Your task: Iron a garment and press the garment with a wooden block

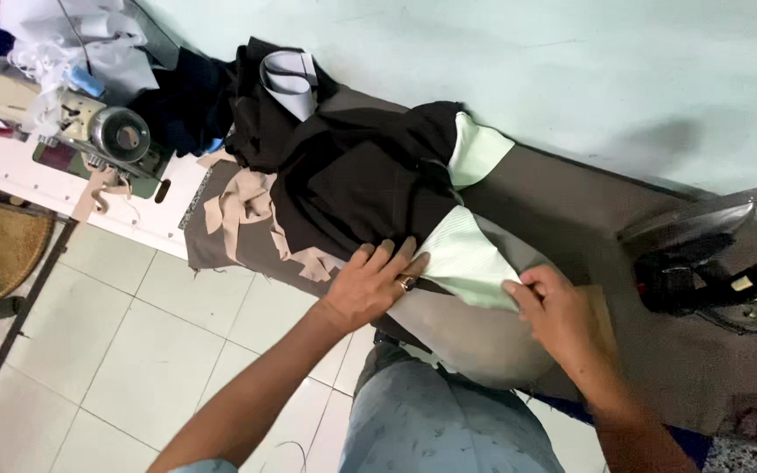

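The right hand (558, 311) pinches the pale lining's (466, 258) edge, the left hand (370, 280) lies flat-fingered beside it, bare board (562, 210) beyond.

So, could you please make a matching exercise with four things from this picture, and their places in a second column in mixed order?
Things:
1. left hand
2. right hand
3. iron
4. sewing machine

Places:
a. at the far right, resting on the brown ironing board
b. at the top left, on a white table
c. flat on the dark garment, a ring on one finger
d. pinching the edge of the pale green striped lining

Pairs: 1-c, 2-d, 3-a, 4-b
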